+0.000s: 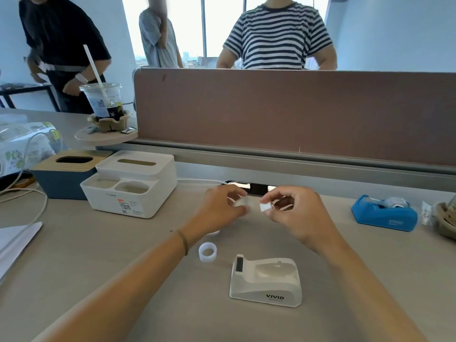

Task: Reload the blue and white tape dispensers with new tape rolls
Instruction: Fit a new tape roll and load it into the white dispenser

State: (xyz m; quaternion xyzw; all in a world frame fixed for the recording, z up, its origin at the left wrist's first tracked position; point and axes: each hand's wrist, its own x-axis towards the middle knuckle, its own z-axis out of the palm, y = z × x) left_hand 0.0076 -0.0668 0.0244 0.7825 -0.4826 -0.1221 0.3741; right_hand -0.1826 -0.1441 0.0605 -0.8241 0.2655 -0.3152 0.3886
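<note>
Left hand pinches clear tape roll; right hand pinches white hub. Roll light, slippery: grip outer rim.

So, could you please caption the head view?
Both hands work a clear tape roll above the empty white dispenser.

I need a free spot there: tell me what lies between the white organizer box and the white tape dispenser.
In the head view, the left forearm crosses that stretch, and a small empty tape core stands on the desk between white organizer box and white tape dispenser.
</note>
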